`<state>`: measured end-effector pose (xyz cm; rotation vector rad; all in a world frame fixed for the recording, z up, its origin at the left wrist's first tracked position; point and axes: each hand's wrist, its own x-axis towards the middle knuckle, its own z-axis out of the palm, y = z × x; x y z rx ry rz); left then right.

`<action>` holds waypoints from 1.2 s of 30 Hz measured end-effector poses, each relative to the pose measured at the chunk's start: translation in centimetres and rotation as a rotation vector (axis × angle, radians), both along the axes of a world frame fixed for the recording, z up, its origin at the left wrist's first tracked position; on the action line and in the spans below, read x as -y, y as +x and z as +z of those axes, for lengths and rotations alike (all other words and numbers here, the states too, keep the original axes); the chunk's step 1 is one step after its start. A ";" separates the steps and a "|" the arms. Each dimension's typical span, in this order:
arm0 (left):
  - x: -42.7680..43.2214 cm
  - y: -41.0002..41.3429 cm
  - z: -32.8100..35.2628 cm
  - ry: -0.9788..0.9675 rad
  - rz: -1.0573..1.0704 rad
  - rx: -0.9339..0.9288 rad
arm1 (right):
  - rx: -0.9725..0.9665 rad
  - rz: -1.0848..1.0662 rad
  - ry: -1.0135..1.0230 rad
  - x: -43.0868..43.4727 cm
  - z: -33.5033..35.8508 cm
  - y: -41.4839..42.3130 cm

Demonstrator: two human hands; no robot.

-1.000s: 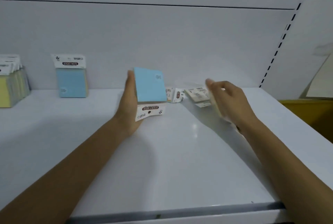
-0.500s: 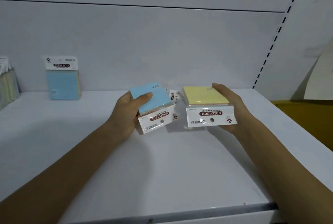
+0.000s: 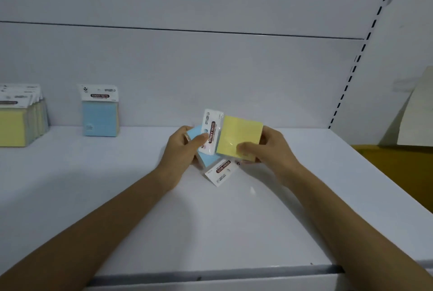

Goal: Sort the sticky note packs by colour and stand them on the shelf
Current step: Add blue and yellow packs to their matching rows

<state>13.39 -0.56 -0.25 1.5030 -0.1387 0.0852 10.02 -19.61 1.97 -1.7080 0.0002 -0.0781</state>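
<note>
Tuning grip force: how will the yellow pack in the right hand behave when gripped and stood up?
The yellow pack is probably stiff: it looks a flat block in the right hand. Its wrapper shows glare, so likely slippery. Upright it should balance, like the standing blue pack, though a nudge might tip it.

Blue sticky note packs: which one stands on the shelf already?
The lone blue pack upright against the back wall, right of the yellow-fronted row. The other blue pack is tilted, gripped by the left hand.

Two packs held over shelf [image 3: 210, 225].
left hand [image 3: 184, 149] grips blue pack [image 3: 208, 160], right hand [image 3: 269, 150] grips yellow pack [image 3: 240, 132] overlapping it; standing blue pack [image 3: 99, 116] and yellow row [image 3: 14, 126] back left.
</note>
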 end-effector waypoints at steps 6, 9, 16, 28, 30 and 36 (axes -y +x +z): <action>-0.1 -1.0 0.8 -0.082 0.039 -0.002 | 0.105 -0.040 -0.144 -1.3 1.8 -1.2; -0.4 -1.7 1.3 -0.047 0.085 0.012 | 0.053 -0.034 0.121 -3.1 3.1 -1.6; -4.1 -3.6 3.1 -0.244 0.186 -0.060 | -0.050 0.173 0.577 -9.4 4.1 -2.4; -13.1 -7.2 4.3 -0.358 0.374 0.047 | -0.221 0.458 0.265 -19.8 1.1 -4.5; -14.3 -7.7 4.1 -0.433 0.381 0.064 | -0.285 0.510 0.263 -21.2 0.8 -4.6; -17.5 -9.1 3.2 -0.472 0.341 0.131 | -0.324 0.537 0.502 -25.5 1.1 -4.9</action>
